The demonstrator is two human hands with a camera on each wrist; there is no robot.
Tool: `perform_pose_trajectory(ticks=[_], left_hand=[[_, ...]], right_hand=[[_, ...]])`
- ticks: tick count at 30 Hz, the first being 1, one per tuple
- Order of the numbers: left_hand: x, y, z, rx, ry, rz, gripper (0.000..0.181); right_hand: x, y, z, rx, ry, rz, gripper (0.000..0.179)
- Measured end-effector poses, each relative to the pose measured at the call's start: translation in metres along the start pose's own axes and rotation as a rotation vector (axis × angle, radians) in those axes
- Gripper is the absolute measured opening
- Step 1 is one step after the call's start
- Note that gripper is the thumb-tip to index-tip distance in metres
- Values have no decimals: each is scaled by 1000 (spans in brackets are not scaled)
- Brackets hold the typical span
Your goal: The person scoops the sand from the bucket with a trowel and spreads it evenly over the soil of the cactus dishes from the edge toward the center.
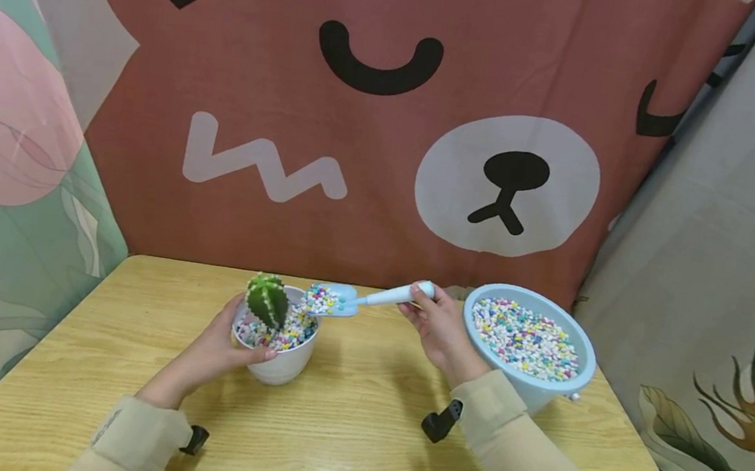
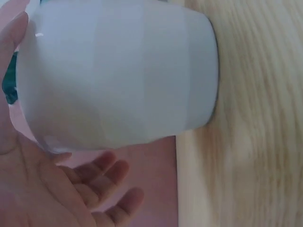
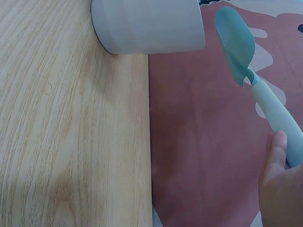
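Note:
A small green cactus [image 1: 266,300] stands in a white flower pot [image 1: 279,367], among multicoloured pebbles [image 1: 295,331]. My left hand [image 1: 215,345] holds the pot from its left side, thumb along the near rim; in the left wrist view its other fingers [image 2: 102,182] spread beyond the white wall. In my right hand [image 1: 439,333] is the handle of a light blue toy shovel [image 1: 393,295]. Its blade carries pebbles and is tilted over the pot's right rim. The right wrist view shows the blade's underside [image 3: 235,40] near the pot [image 3: 147,26].
Right of the right hand, a light blue bucket [image 1: 585,367] full of the same pebbles stands on the wooden table [image 1: 355,421]. Printed cloth [image 1: 375,251] hangs behind the table's far edge, with more cloth at both sides. Each wrist wears a black device [image 1: 441,422].

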State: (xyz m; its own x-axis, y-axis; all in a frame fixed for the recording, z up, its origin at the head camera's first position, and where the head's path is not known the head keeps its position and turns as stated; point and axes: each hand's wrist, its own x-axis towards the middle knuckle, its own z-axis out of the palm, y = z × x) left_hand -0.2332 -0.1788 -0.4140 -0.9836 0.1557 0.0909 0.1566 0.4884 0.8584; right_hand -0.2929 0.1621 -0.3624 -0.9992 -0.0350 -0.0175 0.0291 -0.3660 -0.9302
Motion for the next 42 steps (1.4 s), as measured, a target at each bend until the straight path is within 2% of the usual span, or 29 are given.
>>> perform_pose_trajectory(ticks=[3,8,12,15,18,27,42], left_hand=[[-6,6,1,31,34,-18,121],[-13,17,10,126,152,-34,119],[-14,20,19,171,208,-105,123],[-13,20,24,175,217,-153,128],[-13,17,27,176,227,-169,129],[-11,17,29,185,232,-155,124],[-11,19,23,203,218,-102,111]], right_hand=[[0,1,0,-6,-3,1,5],[0,0,0,-4,-1,-2,6],[0,1,1,-4,5,0,6],[1,2,1,-15,6,4,5],[1,3,1,-22,6,7,6],[2,4,1,-14,1,-13,6],[4,5,4,-1,-7,-19,12]])
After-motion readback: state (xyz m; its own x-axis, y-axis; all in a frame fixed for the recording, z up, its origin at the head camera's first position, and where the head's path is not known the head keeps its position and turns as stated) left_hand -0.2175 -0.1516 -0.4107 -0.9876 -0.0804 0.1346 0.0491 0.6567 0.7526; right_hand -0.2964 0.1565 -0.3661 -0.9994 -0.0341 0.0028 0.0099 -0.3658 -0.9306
